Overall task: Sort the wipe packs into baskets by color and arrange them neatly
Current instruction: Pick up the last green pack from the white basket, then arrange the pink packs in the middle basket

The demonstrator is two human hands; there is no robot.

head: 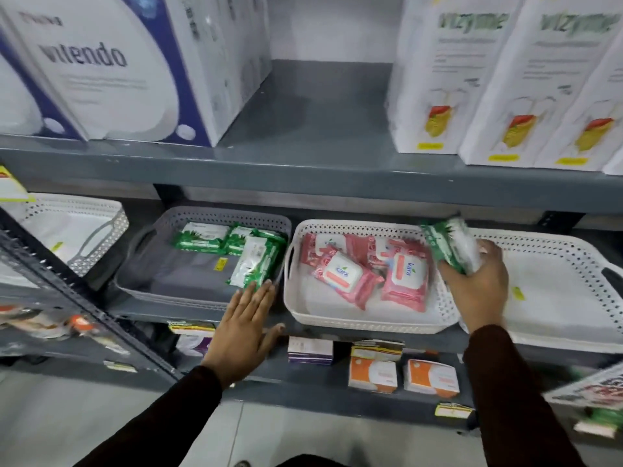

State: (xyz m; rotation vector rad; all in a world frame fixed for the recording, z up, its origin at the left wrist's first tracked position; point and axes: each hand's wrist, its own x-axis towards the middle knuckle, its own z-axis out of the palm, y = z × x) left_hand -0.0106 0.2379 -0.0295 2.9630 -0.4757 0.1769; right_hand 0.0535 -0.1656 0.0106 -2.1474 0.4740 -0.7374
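A grey basket (141, 281) on the middle shelf holds several green wipe packs (215, 239) along its back and right side. To its right a white basket (337, 321) holds several pink wipe packs (404, 278), lying loosely. My left hand (244, 326) is flat with fingers together, its fingertips at the grey basket's front right rim, holding nothing. My right hand (478, 284) grips a green wipe pack (448, 246) above the gap between the white basket and another white basket (566, 257) on the right, whose visible floor is bare.
A white basket (84, 224) stands at the far left of the same shelf. Large white boxes (472, 79) line the shelf above, with a gap in the middle. Small orange and white boxes (372, 372) sit on the shelf below. A dark metal rack post (84, 298) slants across the left.
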